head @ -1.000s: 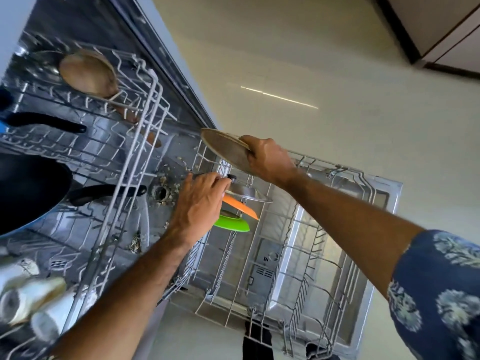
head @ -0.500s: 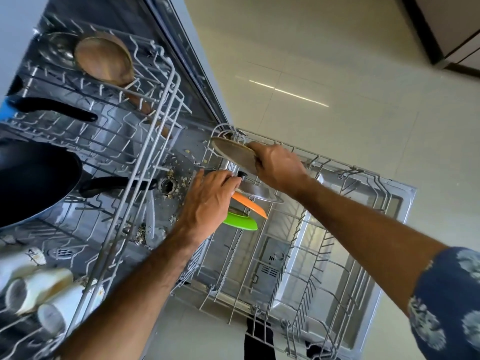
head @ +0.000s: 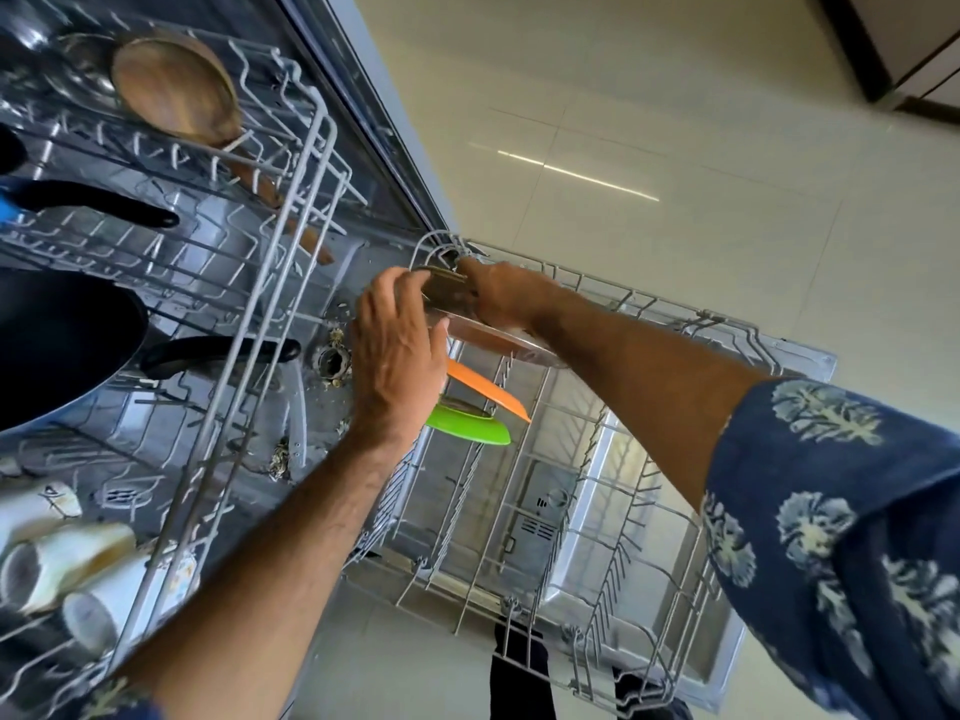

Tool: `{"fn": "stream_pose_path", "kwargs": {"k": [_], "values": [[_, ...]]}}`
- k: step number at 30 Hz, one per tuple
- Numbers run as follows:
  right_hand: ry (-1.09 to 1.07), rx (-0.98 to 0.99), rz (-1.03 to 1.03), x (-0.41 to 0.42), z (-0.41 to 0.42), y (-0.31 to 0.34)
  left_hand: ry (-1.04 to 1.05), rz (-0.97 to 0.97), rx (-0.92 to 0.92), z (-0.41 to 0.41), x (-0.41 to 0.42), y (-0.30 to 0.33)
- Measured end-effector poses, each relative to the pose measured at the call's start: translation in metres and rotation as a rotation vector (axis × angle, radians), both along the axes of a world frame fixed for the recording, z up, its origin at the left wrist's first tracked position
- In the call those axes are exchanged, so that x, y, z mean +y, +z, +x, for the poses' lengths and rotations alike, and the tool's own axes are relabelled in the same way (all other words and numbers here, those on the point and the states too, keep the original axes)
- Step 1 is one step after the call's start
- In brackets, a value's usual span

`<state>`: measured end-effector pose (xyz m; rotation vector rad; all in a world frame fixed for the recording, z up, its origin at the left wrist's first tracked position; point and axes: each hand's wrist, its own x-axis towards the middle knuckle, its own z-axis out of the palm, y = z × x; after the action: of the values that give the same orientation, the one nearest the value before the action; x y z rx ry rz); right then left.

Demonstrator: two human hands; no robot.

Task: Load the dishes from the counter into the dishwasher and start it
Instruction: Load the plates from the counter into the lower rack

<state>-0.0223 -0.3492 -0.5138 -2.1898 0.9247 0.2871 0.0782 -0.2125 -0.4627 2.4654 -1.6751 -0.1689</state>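
I've brought both hands together at far rack corner: left hand & right hand now clamped on steel plate, slotting it nxt.

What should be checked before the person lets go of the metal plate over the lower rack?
1. Both hands on the round metal plate: left hand and right hand hold it. Ok.
2. Plate seated between tines: cannot tell, the hands cover it.
3. Orange plastic plate and green plastic plate stand clear below it: ok.
4. White wire lower rack pulled out, free slots: ok.
5. Upper rack's black pan clear of the arms: ok.
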Motion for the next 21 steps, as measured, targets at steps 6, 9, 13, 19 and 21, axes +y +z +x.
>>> {"fn": "stream_pose_path", "kwargs": {"k": [6,9,13,19,21], "values": [[-0.213,-0.123,0.229,-0.011,-0.042,0.019,-0.001,-0.030,0.075,-0.009,0.004,0.004],[-0.262,-0.132,0.198,-0.009,-0.079,0.032,-0.044,-0.007,0.074,-0.019,0.020,0.011],[-0.208,-0.116,0.145,0.008,-0.118,0.056,-0.116,0.130,0.057,-0.034,0.046,0.022],[-0.060,-0.187,-0.002,0.070,-0.148,0.114,-0.121,0.395,-0.009,-0.068,0.097,0.062],[0.036,-0.177,-0.035,0.102,-0.154,0.139,-0.087,0.458,-0.001,-0.086,0.120,0.081]]}}
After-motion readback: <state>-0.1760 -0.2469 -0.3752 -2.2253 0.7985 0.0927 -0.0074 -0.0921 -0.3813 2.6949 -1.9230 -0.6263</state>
